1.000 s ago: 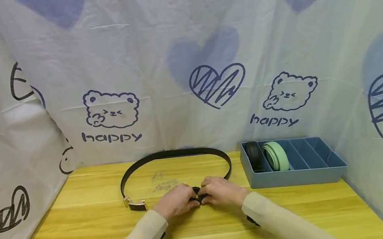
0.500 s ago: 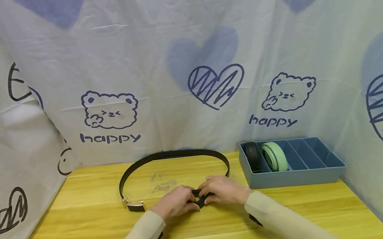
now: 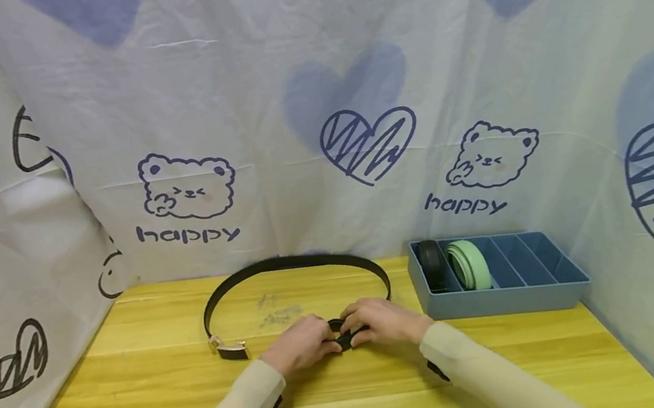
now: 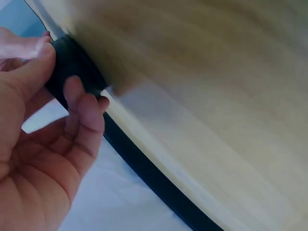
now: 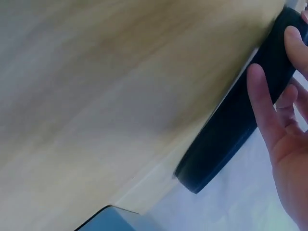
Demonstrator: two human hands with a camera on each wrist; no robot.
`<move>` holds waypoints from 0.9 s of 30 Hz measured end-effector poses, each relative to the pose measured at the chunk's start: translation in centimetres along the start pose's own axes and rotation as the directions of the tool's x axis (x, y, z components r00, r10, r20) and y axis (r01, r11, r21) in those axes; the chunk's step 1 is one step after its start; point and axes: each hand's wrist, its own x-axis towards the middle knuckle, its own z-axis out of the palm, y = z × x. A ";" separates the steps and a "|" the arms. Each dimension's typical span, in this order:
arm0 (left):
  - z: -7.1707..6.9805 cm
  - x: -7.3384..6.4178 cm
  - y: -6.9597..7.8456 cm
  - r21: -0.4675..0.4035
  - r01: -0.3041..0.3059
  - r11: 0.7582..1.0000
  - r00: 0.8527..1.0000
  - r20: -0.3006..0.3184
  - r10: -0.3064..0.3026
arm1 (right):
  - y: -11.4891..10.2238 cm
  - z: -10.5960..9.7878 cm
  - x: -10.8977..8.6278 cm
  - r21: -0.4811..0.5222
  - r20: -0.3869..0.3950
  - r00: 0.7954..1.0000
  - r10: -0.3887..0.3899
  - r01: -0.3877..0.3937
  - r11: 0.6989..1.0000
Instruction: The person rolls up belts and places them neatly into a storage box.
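A black belt (image 3: 303,260) stands on its edge in a wide loop on the wooden table, its metal buckle (image 3: 232,350) at the left end. The other end is curled into a small coil (image 3: 344,342) between my two hands. My left hand (image 3: 300,344) pinches the coil's left side; in the left wrist view its thumb and fingers close around the dark strap (image 4: 72,67). From the right, my right hand (image 3: 386,322) holds the coil and strap. In the right wrist view its fingers lie along the black band (image 5: 226,130). The coil's inner turns are partly hidden by fingers.
A blue divided box (image 3: 504,302) stands at the back right. It holds a black rolled belt (image 3: 433,266) and a mint green rolled belt (image 3: 472,266) in separate compartments. A printed white curtain (image 3: 262,101) hangs behind the table (image 3: 159,395) and along its sides.
My right hand has shifted slightly to the right, and its fingers have changed position on the coil. The left hand stays nearly in place. The belt's wide loop looks almost the same.
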 end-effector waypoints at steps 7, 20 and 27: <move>-0.2 -0.1 0.6 -0.006 0.075 0.997 0.997 0.024 -0.075 | -1.0 -0.2 0.1 -0.032 -0.068 0.998 0.010 -0.012 0.999; -0.2 0.0 -0.2 -0.026 0.038 0.999 0.997 0.073 -0.036 | 0.2 0.3 -0.2 -0.035 -0.049 0.999 0.024 -0.026 0.999; -0.7 0.4 0.9 0.093 0.148 0.985 0.988 0.028 -0.151 | -0.9 0.7 0.3 -0.098 -0.142 0.990 0.022 -0.036 0.995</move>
